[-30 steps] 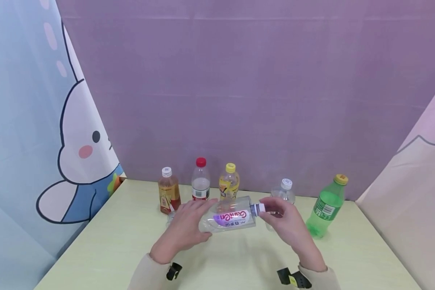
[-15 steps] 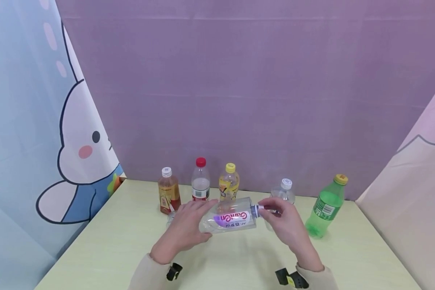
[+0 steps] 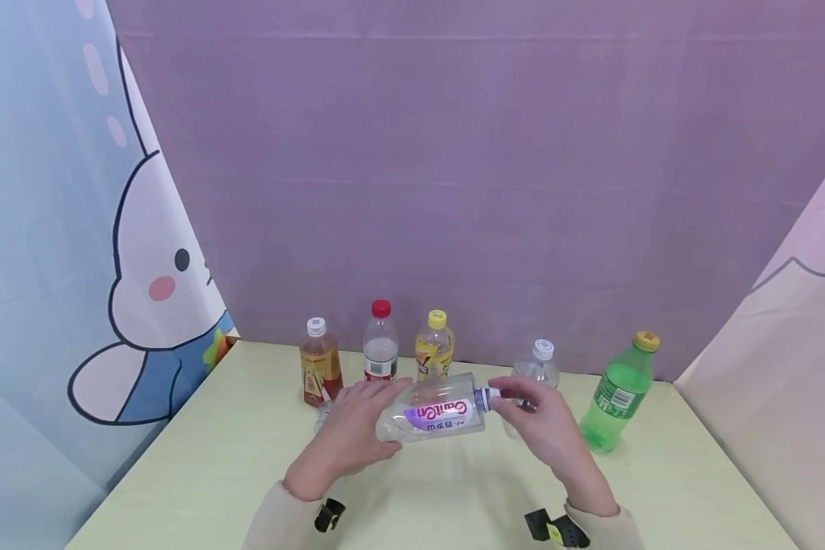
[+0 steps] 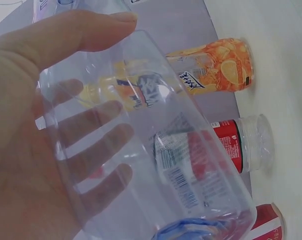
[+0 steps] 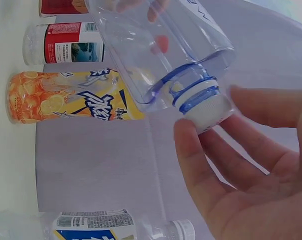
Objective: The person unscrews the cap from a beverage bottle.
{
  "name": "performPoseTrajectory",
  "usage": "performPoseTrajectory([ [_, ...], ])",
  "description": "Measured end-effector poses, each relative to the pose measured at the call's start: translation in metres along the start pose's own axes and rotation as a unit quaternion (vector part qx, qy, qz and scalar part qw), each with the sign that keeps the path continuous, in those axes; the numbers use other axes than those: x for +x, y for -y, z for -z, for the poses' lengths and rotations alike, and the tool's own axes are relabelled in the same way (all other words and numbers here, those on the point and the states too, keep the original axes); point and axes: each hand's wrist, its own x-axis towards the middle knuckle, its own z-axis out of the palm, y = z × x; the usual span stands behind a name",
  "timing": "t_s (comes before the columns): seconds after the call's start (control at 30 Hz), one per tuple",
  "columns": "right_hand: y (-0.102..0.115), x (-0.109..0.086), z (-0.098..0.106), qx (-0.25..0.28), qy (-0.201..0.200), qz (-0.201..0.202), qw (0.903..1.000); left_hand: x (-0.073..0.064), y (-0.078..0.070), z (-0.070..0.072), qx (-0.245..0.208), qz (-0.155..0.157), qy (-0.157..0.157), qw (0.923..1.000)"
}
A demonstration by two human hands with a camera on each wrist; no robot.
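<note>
A clear plastic bottle (image 3: 436, 412) with a pink and purple label lies sideways above the table, its neck to the right. My left hand (image 3: 351, 431) grips the bottle round its body; through the clear wall in the left wrist view, the fingers (image 4: 98, 142) show curled behind it. At the neck, my right hand (image 3: 546, 428) pinches the white bottle cap (image 5: 211, 112) between thumb and fingers. The cap sits on the bottle's mouth, above a blue-tinted collar. Whether its thread is tight cannot be told.
Behind the hands stand an amber drink bottle (image 3: 321, 367), a red-capped bottle (image 3: 381, 344), a yellow-capped bottle (image 3: 435, 347) and a clear white-capped bottle (image 3: 539, 365). A green bottle (image 3: 619, 397) is at the right. A purple curtain (image 3: 454, 191) hangs behind the pale table (image 3: 199, 473).
My right fingers have shifted slightly left and now cover more of the cap than a second ago. The left hand and the bottle have stayed almost still.
</note>
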Motion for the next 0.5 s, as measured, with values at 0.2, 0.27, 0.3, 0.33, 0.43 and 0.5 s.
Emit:
performPoseTrajectory([
  [0.2,0.0006,0.0006,-0.0005,0.008,-0.012,-0.008,0.9999,0.0008,-0.0003,-0.0015,0.002,0.000,0.006,1.0000],
  [0.27,0.0011,0.0007,-0.0006,0.011,-0.007,-0.011,0.9999,0.0009,-0.0002,-0.0016,0.005,0.001,0.008,1.0000],
  [0.3,0.0011,0.0005,-0.0004,0.008,-0.003,-0.011,0.9999,0.0009,-0.0002,-0.0016,0.004,0.002,0.008,1.0000],
  [0.33,0.0012,0.0003,-0.0002,0.006,0.000,-0.012,0.9999,0.0010,-0.0003,-0.0014,0.002,0.002,0.008,1.0000],
  [0.43,0.0020,-0.0001,0.0002,-0.002,0.010,-0.015,0.9998,0.0009,-0.0001,-0.0013,0.002,0.000,0.004,1.0000],
  [0.5,0.0023,-0.0004,0.0006,-0.005,0.017,-0.016,0.9997,0.0008,0.0001,-0.0014,0.000,0.000,0.003,1.0000],
])
